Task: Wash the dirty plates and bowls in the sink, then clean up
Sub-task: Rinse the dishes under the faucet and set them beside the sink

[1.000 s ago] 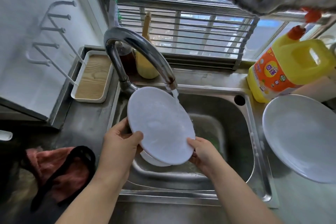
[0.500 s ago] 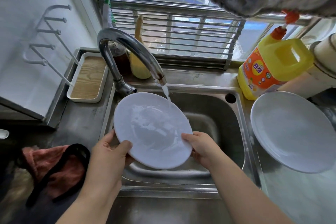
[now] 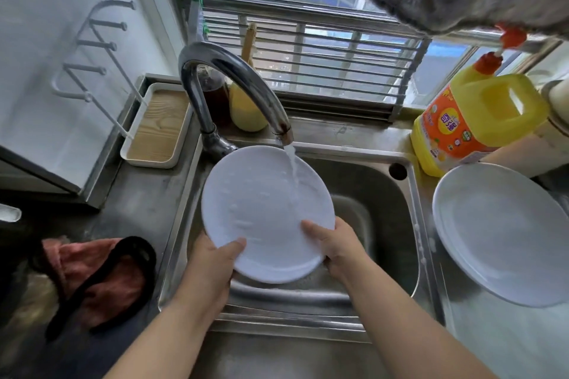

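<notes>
I hold a white plate (image 3: pixel 261 209) over the steel sink (image 3: pixel 381 181), its upper face tilted towards me. My left hand (image 3: pixel 212 264) grips its lower left rim, thumb on top. My right hand (image 3: pixel 335 244) grips the lower right rim. Water runs from the curved tap (image 3: pixel 234 77) onto the plate's upper right part. Under the plate the rim of another dish (image 3: pixel 277 289) shows in the basin. A second white plate (image 3: pixel 505 231) lies on the counter right of the sink.
A yellow detergent jug (image 3: pixel 474 120) stands behind the right plate. A pink cloth with a black strap (image 3: pixel 98 280) lies on the left counter. A white tray with a wooden base (image 3: pixel 157 126) sits left of the tap, two bottles (image 3: pixel 243 108) behind it.
The plate has turned from showing its underside to showing its upper face, and the water stream now lands on that face. Both hands have stayed on the rim.
</notes>
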Demonstrator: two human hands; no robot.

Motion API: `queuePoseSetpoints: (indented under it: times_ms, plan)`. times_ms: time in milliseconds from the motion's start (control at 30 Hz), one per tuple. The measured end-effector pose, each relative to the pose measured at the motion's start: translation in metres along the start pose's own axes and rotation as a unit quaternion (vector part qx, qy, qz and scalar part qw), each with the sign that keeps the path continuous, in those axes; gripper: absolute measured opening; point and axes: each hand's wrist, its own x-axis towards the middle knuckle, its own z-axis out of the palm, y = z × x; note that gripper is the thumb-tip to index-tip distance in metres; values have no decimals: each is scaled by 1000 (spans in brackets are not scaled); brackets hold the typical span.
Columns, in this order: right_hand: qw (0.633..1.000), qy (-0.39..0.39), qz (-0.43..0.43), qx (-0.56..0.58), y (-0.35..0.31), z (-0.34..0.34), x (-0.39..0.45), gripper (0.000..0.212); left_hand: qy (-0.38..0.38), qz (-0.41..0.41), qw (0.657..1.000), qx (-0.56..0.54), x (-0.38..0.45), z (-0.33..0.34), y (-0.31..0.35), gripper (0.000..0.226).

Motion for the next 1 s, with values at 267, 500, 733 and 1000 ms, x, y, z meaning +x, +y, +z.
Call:
queuePoseSetpoints:
  times_ms: [267,500,733,1000]
  plan:
    - [996,-94,-4,3,-11,-15,0,31,-22,32,999,-14,13,2,20,39]
    - [994,-26,-62,-84,-19,-13,11,25,-39,28,998,-31,18,4,20,37]
    - [988,45,-120,-91,-24,-5,5,15,-66,40,995,-63,17,8,19,39]
    - [997,-56,-45,38,-26,-7,-7,42,-54,14,993,-103,29,10,19,37]
